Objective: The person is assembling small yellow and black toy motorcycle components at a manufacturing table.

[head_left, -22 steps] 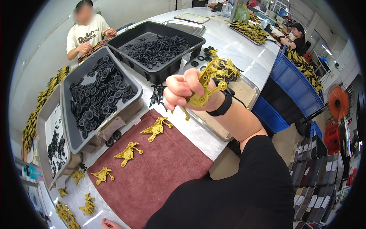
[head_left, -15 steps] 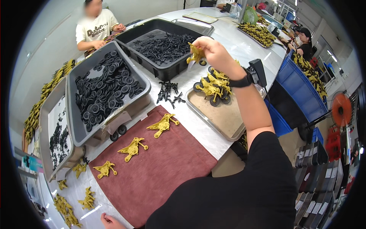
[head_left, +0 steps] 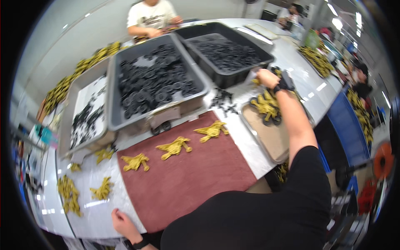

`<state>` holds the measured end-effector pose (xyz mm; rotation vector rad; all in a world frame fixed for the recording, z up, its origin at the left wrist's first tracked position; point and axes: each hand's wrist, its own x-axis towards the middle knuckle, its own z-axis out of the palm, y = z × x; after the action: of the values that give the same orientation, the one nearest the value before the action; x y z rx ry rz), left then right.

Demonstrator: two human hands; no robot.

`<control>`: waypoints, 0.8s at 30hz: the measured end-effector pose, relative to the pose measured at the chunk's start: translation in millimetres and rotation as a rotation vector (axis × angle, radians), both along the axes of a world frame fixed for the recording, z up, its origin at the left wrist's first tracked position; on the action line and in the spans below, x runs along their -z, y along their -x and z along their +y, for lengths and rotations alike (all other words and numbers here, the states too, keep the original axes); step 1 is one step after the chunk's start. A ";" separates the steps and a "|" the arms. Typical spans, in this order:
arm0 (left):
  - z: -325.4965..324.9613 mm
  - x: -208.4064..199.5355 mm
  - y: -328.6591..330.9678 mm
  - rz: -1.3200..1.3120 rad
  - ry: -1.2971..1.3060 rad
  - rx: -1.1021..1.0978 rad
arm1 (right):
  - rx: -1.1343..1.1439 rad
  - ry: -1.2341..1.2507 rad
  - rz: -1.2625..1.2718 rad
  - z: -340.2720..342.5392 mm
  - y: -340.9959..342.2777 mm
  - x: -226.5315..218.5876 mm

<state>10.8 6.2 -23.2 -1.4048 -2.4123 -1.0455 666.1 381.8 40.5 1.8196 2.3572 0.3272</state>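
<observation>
Yellow toy pieces (head_left: pixel 173 147) lay three abreast on the red mat (head_left: pixel 187 183), wheels unfitted; right hand (head_left: pixel 266 77) curled at the tray (head_left: pixel 271 139), grip unclear; left hand (head_left: pixel 121 221) rested flat.

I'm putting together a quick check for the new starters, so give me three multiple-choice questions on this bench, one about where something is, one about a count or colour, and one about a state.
1. Where is the right hand?
A. flat on the mat
B. over the far end of the metal tray, by the yellow parts with black wheels
C. inside the left grey bin

2. How many yellow figures lie on the dark red mat?
A. one
B. three
C. six

3. What is the state of the big grey bin?
A. full of black rings
B. turned over
C. covered by a lid

Answers: 1 B, the arm reaches out past the tray to its far end. 2 B, three lie in a slanting row on the mat. 3 A, black rings fill the open bin.

The left hand rests at the mat's near edge.
</observation>
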 end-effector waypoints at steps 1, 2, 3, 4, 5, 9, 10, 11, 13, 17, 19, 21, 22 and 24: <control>-2.0 8.1 8.5 0.021 -0.009 0.021 | 0.042 -0.040 0.029 0.2 -3.7 5.5; -5.1 3.2 6.4 -0.058 0.076 -0.026 | 0.106 -0.019 0.053 3.0 1.3 9.2; -5.8 -7.5 -2.7 -0.089 0.064 -0.037 | 0.122 -0.074 -0.012 1.5 4.8 10.8; -7.5 0.2 4.1 0.002 0.039 -0.010 | 0.084 -0.071 0.001 -2.5 -0.5 8.5; 0.1 -3.6 -1.6 -0.039 0.064 -0.010 | 0.240 -0.052 0.097 2.0 -27.7 15.2; 3.5 -5.2 0.6 -0.049 0.031 0.022 | 0.012 -0.268 0.201 -55.1 12.1 -19.5; 3.7 -6.0 1.3 -0.097 -0.038 0.016 | -0.037 -0.313 0.277 -63.4 22.6 -25.0; 5.0 -10.5 2.7 -0.130 -0.026 0.003 | -0.068 -0.314 0.319 -76.3 41.9 -34.2; 7.1 -21.4 11.2 -0.154 -0.008 -0.019 | -0.158 -0.287 0.427 -106.2 86.3 -48.1; 36.8 -34.1 40.7 0.121 0.002 0.151 | -0.334 -0.135 0.651 -170.8 159.6 -57.3; 49.6 -40.5 52.2 0.274 0.002 0.233 | -0.354 -0.045 0.728 -206.9 196.6 -59.0; 53.2 -42.1 63.5 0.427 0.157 0.265 | -0.411 0.033 0.736 -233.2 231.6 -56.5; 56.1 -39.7 69.0 0.431 0.156 0.276 | -0.370 0.143 0.839 -246.8 242.3 -53.6; 59.3 -28.5 84.0 0.430 0.248 0.291 | -0.405 0.173 0.830 -266.3 263.3 -44.3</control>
<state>-73.3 65.5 5.3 -1.8778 -2.1134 -0.4289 402.7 115.5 84.8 1.5602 3.1454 -0.7205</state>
